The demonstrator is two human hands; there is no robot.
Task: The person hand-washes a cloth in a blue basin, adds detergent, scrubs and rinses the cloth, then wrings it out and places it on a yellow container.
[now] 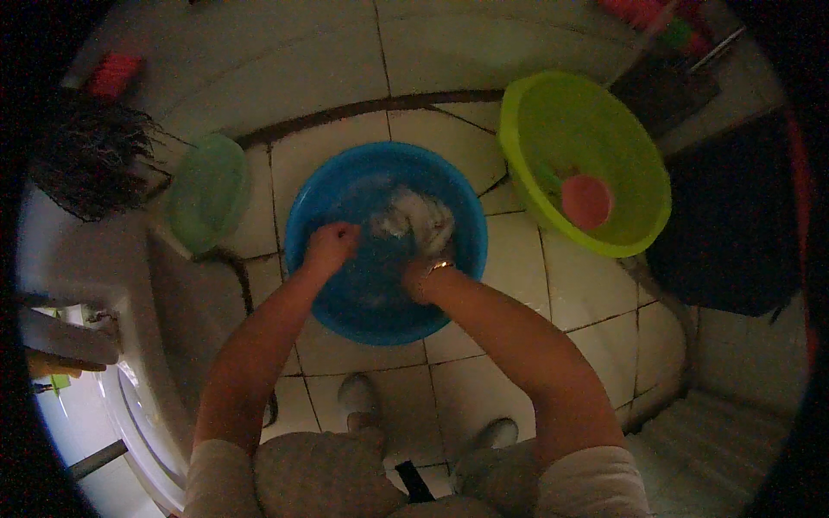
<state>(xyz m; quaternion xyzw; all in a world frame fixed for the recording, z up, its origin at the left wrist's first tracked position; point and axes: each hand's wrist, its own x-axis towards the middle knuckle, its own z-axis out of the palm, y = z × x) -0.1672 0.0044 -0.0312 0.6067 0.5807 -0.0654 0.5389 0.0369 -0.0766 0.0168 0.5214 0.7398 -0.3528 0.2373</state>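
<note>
A round blue plastic basin [388, 150] stands on the tiled floor in front of me, with dark water in it. A pale wet cloth [421, 220] lies bunched in the water, in the far right half of the basin. My left hand [331, 246] is over the left side of the basin, its fingers curled in and no object visible in them. Below the cloth, my right hand [421, 280] reaches down at the basin's right side, with a bracelet [442, 265] at the wrist. Its fingers are hidden, and whether they grip the cloth is unclear.
A tilted yellow-green tub [518, 149] at the right holds a pink round object [586, 202]. At the left are a pale green basin [210, 194] and a dark stringy mop head [94, 155]. A dark panel-like object [725, 213] stands far right. My shoes [357, 394] are below.
</note>
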